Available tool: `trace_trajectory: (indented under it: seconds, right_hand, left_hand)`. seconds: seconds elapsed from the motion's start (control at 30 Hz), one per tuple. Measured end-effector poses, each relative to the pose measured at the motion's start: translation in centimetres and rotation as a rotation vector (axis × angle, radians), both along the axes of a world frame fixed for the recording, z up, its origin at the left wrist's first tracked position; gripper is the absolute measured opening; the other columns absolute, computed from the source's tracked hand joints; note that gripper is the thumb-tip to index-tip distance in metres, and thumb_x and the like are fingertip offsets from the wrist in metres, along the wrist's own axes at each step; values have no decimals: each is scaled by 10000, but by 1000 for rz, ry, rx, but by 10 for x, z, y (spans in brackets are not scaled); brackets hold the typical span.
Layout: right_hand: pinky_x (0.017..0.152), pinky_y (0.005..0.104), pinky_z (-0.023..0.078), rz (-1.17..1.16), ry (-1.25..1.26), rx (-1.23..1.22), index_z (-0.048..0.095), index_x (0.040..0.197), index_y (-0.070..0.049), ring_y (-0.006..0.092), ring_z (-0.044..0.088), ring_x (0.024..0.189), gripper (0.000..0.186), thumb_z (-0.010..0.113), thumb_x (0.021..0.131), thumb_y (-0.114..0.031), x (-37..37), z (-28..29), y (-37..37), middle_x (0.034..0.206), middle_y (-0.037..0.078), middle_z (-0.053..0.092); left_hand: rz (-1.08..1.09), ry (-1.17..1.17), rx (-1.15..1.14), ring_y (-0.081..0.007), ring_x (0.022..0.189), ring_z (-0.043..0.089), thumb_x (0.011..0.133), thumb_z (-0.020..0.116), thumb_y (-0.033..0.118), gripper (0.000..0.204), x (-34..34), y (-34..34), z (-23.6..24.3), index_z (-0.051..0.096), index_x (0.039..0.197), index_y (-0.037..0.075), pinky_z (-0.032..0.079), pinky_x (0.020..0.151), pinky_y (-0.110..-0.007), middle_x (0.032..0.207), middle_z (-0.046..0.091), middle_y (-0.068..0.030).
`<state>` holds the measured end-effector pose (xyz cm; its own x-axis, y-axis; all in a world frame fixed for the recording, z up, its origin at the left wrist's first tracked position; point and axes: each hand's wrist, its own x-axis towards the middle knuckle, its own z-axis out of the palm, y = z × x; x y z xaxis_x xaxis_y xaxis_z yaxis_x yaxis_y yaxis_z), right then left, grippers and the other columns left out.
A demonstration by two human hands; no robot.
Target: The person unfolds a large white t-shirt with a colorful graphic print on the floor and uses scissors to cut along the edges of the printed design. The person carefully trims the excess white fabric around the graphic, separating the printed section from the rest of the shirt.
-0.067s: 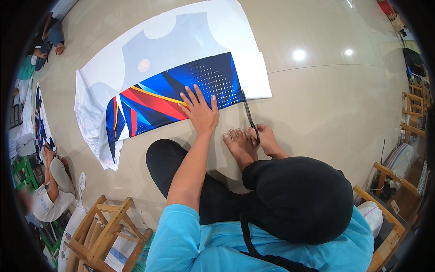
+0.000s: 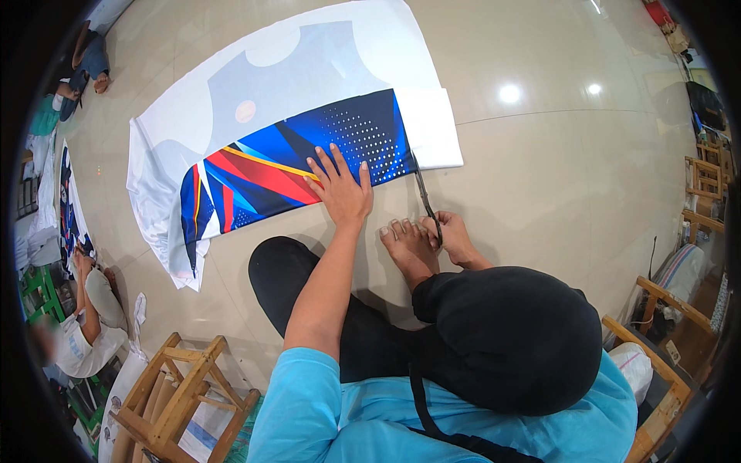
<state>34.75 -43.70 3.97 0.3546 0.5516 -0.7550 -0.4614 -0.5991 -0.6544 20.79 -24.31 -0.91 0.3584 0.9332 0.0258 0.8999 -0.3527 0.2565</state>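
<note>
Clearly, most of the cutting looks left to do. My left hand lies flat with fingers spread, pressing on the cloth, which sits on the floor ahead of both hands. My right hand grips the scissors by their handles, beside my bare foot; I cannot tell how wide the blades are. They reach forward from that hand to the near end of the line between blue print and white margin. Beyond them, print and margin sit together without a visible gap, so I judge that side uncut. Past my left hand, the pale vest shape is surrounded by white cloth, seemingly uncut too.
</note>
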Motion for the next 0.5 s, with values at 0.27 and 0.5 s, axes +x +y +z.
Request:
trace_trajectory:
  seconds: [0.27, 0.5]
  right_hand:
    - [514, 247, 420, 52, 52, 11, 604, 836, -61, 86, 532, 521, 281, 734, 949, -283, 7, -5, -2, 641, -6, 571]
    - [528, 279, 445, -20, 361, 161, 616, 867, -64, 125, 560, 556, 318, 715, 957, -353, 24, 0, 7, 679, 0, 588]
  left_hand:
    - [2, 0, 2, -480, 1577, 97, 1052, 430, 530, 802, 1, 1, 0, 201, 1660, 61, 74, 1236, -679, 1723, 137, -224]
    - [-9, -17, 8, -489, 1575, 92, 1050, 430, 526, 798, 4, 8, -4, 212, 1658, 57, 62, 1237, -675, 1722, 137, -231]
